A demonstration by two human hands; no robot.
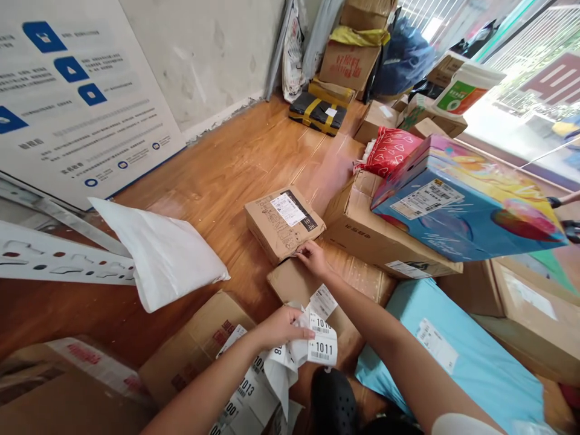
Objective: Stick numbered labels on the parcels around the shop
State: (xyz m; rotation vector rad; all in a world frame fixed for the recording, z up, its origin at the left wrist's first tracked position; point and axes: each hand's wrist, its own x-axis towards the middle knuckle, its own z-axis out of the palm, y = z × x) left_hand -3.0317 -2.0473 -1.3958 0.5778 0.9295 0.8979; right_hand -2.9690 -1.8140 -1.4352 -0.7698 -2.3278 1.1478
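Note:
My left hand (287, 326) is closed on a strip of numbered barcode labels (322, 349), with "1011" on the end one. More of the strip hangs below, over the sheets near my feet. Farther forward, my right hand (312, 258) has its fingers pinched together at the near edge of a small cardboard box (267, 232) with a white shipping label. Whether the fingers grip that edge or something small is not clear. Just under the right hand lies another flat cardboard box (290, 281), its label (323, 302) partly behind the numbered strip.
A white mailer bag (170, 257) lies by a metal rack (67, 263) on the left. To the right are a blue printed box (457, 199), a light-blue wrapped parcel (444, 356) and a red heart-print bag (393, 151). A black clog (333, 399) shows below.

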